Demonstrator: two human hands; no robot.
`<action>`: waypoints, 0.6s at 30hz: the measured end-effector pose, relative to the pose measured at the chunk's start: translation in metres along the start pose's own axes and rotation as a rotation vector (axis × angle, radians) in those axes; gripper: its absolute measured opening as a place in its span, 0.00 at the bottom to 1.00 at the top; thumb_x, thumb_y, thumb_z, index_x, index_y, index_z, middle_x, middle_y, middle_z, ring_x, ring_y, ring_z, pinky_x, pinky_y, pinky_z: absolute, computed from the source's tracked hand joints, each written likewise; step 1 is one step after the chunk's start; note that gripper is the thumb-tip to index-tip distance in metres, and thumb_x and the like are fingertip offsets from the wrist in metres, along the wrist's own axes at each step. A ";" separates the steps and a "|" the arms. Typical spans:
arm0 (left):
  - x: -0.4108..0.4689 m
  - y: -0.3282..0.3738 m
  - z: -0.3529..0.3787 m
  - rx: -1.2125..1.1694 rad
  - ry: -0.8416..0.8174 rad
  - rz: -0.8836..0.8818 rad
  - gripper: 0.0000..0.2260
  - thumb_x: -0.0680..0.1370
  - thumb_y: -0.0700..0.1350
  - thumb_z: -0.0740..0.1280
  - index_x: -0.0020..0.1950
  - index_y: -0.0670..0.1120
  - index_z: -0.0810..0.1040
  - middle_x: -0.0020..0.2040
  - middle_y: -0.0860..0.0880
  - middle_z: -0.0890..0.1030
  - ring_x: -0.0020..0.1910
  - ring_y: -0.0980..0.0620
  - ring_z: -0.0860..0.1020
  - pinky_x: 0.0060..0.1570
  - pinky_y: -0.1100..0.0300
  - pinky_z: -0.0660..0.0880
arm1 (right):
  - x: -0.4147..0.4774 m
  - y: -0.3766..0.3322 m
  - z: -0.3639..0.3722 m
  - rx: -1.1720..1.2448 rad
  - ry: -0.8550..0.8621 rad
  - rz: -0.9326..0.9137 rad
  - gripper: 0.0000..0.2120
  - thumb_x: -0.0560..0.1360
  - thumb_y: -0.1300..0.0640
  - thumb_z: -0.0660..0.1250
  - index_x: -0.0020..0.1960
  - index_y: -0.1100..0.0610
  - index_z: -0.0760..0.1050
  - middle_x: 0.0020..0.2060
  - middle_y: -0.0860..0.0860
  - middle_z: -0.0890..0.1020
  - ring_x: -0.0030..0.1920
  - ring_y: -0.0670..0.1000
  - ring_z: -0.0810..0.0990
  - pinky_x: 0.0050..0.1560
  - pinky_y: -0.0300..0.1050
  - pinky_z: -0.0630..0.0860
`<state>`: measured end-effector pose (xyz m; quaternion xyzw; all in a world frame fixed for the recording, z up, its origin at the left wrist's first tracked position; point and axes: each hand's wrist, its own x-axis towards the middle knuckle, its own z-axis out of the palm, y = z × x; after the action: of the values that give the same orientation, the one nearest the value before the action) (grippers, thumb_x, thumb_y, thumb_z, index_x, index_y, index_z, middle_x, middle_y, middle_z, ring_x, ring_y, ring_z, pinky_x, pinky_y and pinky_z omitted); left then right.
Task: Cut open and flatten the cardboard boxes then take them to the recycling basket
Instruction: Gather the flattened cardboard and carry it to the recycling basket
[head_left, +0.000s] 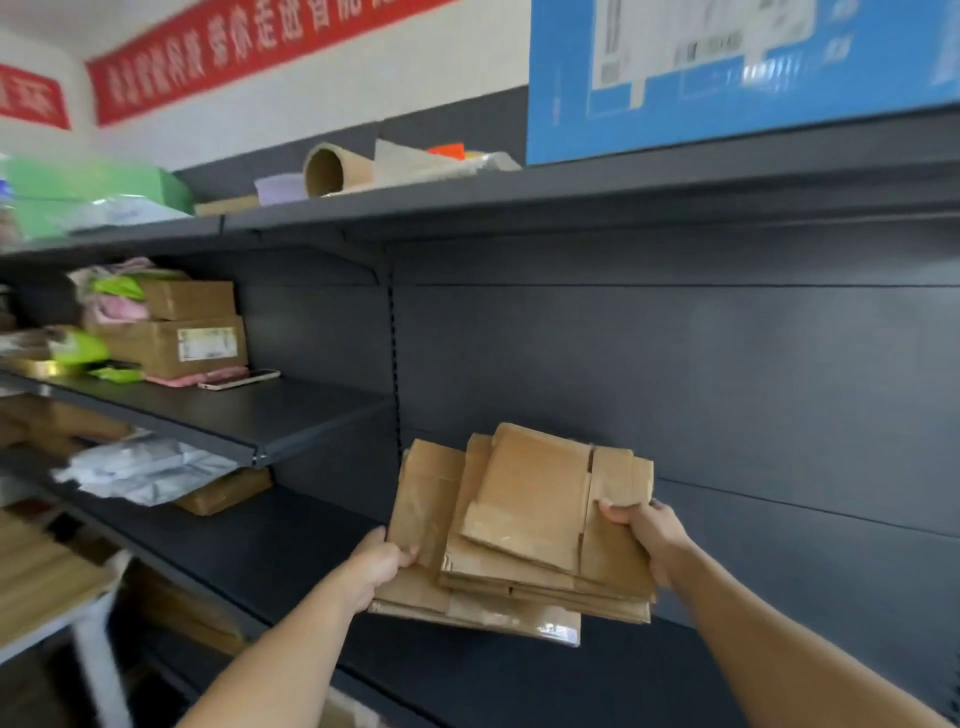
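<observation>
You've got the stack of flattened boxes (519, 535) in both hands, low in the view toward 6 o'clock, tilted up in front of the shelving's dark back panel. Your left hand (376, 566) grips the stack's 8 o'clock corner, thumb on top and fingers curled under. Your right hand (649, 535) pinches the 3 o'clock edge, thumb over the top sheet. The sheets sit fanned and uneven, tape glinting on the bottom one, and I can't tell whether the lower edge touches the lower shelf (311, 545) or hangs just above it. Cutting and flattening look done for this bundle, so I read this as the carry step. There's no recycling basket in sight, so your next move calls for a firm squeeze from both sides to stop the top sheet sliding, then a turn away from the shelves to find it. Up at 10 o'clock, 2 sealed brown boxes (176, 332) sit stacked on the middle shelf, a phone (239, 379) just beside them.
</observation>
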<state>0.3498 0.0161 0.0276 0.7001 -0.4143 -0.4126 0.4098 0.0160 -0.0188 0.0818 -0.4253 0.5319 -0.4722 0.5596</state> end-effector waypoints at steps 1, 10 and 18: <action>-0.010 0.002 -0.005 -0.007 0.028 0.009 0.25 0.77 0.42 0.69 0.73 0.42 0.66 0.63 0.44 0.77 0.59 0.45 0.76 0.64 0.51 0.71 | -0.004 -0.007 0.001 0.015 -0.034 -0.013 0.18 0.73 0.61 0.72 0.60 0.59 0.71 0.49 0.57 0.80 0.46 0.57 0.79 0.39 0.50 0.75; -0.105 0.013 -0.038 -0.145 0.277 0.069 0.29 0.77 0.46 0.70 0.74 0.42 0.62 0.64 0.43 0.76 0.57 0.45 0.77 0.59 0.50 0.75 | -0.042 -0.049 0.014 0.046 -0.292 -0.116 0.17 0.70 0.64 0.74 0.55 0.55 0.73 0.51 0.57 0.81 0.49 0.59 0.80 0.42 0.52 0.77; -0.189 0.024 -0.082 -0.206 0.473 0.117 0.20 0.77 0.43 0.69 0.67 0.43 0.68 0.59 0.44 0.78 0.53 0.45 0.79 0.55 0.49 0.76 | -0.080 -0.082 0.046 -0.057 -0.508 -0.189 0.19 0.68 0.62 0.76 0.56 0.54 0.75 0.52 0.54 0.82 0.53 0.57 0.79 0.59 0.60 0.74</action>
<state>0.3590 0.2011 0.1213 0.7064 -0.3027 -0.2531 0.5876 0.0563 0.0428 0.1813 -0.5932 0.3456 -0.3855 0.6165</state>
